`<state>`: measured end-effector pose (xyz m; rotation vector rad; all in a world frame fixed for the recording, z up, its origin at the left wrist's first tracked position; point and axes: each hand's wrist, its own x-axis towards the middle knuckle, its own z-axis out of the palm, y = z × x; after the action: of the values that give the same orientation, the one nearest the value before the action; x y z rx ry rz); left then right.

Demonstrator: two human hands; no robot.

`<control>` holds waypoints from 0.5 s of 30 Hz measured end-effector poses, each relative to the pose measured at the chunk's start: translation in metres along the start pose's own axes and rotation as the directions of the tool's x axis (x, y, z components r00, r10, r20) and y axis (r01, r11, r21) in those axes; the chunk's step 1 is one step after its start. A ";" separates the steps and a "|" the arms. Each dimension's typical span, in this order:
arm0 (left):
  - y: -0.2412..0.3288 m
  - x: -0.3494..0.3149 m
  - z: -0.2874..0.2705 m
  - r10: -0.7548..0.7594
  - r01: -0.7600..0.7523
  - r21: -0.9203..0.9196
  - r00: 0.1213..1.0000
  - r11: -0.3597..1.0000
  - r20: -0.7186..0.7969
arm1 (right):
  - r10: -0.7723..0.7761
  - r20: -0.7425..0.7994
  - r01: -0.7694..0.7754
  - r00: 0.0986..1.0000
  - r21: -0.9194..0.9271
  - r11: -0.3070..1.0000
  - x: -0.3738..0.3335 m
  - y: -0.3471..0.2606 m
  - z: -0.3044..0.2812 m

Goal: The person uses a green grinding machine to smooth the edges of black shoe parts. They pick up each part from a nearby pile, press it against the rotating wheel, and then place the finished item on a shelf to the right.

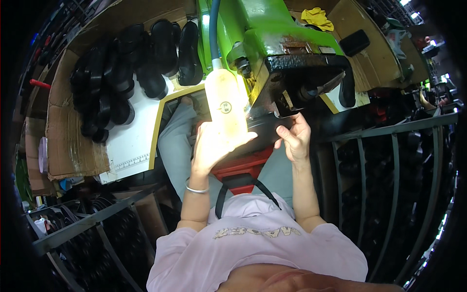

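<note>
A black, smooth, curved piece that looks like a shoe sole (pixel 266 130) is held level between my hands, under the head of a green machine (pixel 277 36). My left hand (pixel 214 146) grips its left end, thumb stretched along the near face; the other fingers are washed out by glare. On the right end, my right hand (pixel 294 138) pinches it between thumb and fingers, close below the machine's dark metal head (pixel 296 82). A brightly lit, long lamp head (pixel 224 100) on a grey-blue flexible stem hangs just above my left hand and hides part of it.
Several black soles or shoes (pixel 116 68) fill a cardboard box (pixel 73 160) on a white yellow-edged table (pixel 127 151) at left. A yellow cloth (pixel 317 18) lies at back right. Metal racks with dark pieces stand left (pixel 87 231) and right (pixel 394 129).
</note>
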<state>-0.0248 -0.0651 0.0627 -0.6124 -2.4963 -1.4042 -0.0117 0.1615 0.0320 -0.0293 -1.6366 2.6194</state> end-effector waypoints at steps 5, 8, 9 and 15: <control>-0.014 -0.029 -0.012 -0.325 0.328 -0.225 0.944 0.917 0.050 | 0.054 0.050 -0.052 0.997 -0.053 0.997 -0.005 0.008 0.023; -0.017 -0.048 -0.005 -0.406 0.361 -0.445 0.914 0.819 -0.007 | 0.059 0.090 -0.048 0.994 -0.115 0.992 -0.003 0.007 0.035; -0.022 -0.057 0.001 -0.446 0.381 -0.509 0.895 0.772 -0.005 | 0.071 0.105 -0.052 0.992 -0.168 0.984 -0.001 0.008 0.036; -0.020 -0.055 0.021 -0.341 0.275 -0.398 0.934 0.875 -0.106 | -0.098 0.149 0.139 0.984 -0.297 0.945 -0.002 0.023 0.042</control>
<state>0.0158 -0.0702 0.0160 -0.1335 -2.2699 -1.9900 -0.0125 0.1139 0.0299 0.2291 -2.0060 2.2998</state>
